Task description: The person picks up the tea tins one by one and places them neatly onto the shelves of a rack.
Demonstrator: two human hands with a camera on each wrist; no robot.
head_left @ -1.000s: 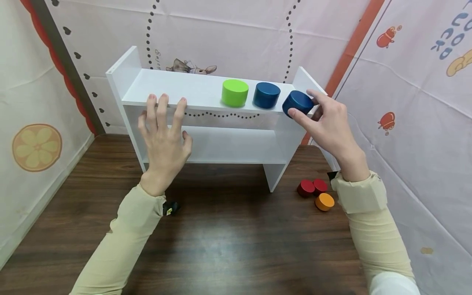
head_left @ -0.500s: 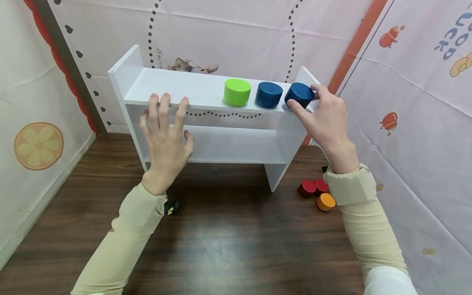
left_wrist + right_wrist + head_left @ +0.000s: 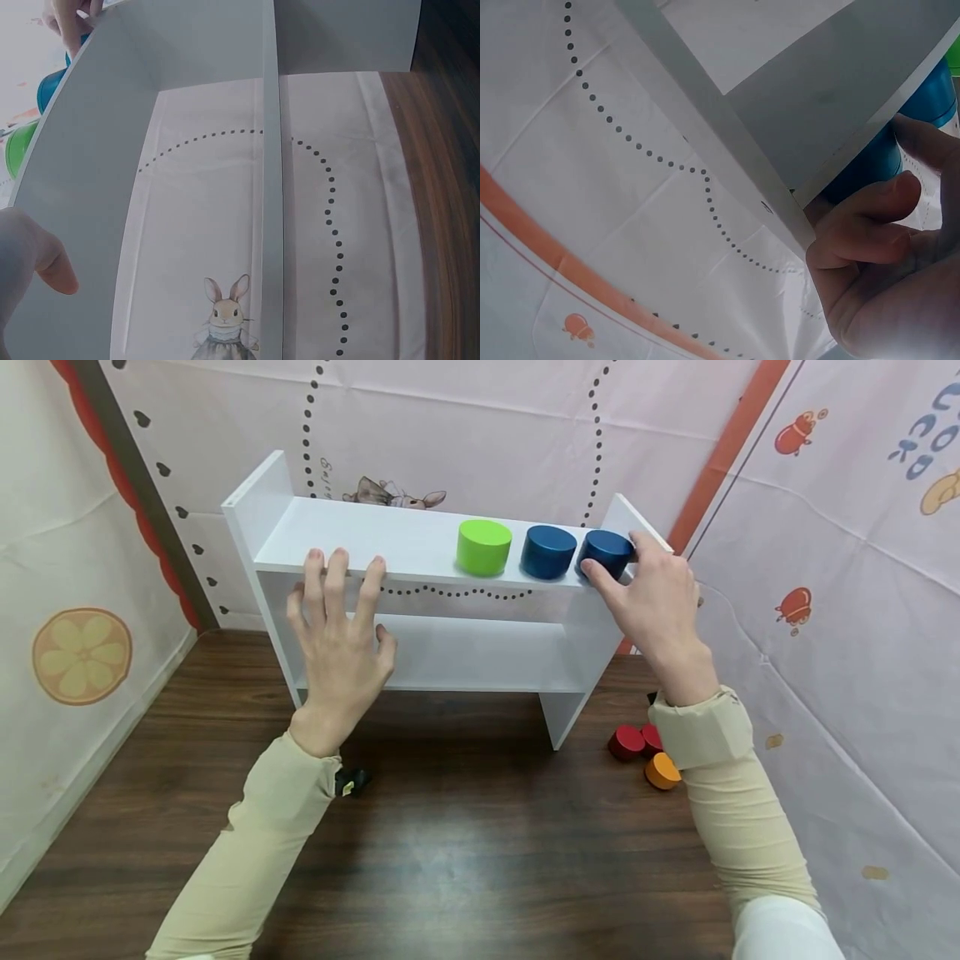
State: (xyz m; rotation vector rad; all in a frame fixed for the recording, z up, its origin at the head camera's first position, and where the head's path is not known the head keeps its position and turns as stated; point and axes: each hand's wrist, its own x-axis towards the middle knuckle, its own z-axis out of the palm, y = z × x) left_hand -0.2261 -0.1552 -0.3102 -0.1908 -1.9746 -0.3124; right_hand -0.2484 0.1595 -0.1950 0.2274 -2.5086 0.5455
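My right hand (image 3: 660, 602) pinches a dark blue cylinder (image 3: 606, 548) between thumb and fingers, at the right end of the white shelf unit's top board (image 3: 375, 531). Just left of it stand a second blue cylinder (image 3: 548, 553) and a bright green cylinder (image 3: 483, 548), upright in a row. In the right wrist view the pinched blue cylinder (image 3: 866, 169) is partly behind the board and fingers. At the board's front left edge rests my left hand (image 3: 337, 656), its fingertips on the edge and its thumb (image 3: 56, 266) below the board.
On the brown table (image 3: 450, 843), right of the shelf, sit two red cylinders, one being this red cylinder (image 3: 626, 742), and an orange cylinder (image 3: 662, 772). A lower shelf board (image 3: 480, 652) spans the unit. Printed cloth walls (image 3: 465, 427) surround the table.
My right hand has moved the blue cylinder from the shelf's front edge back onto the top board, in line with the other cylinders. The left hand has stayed in place.
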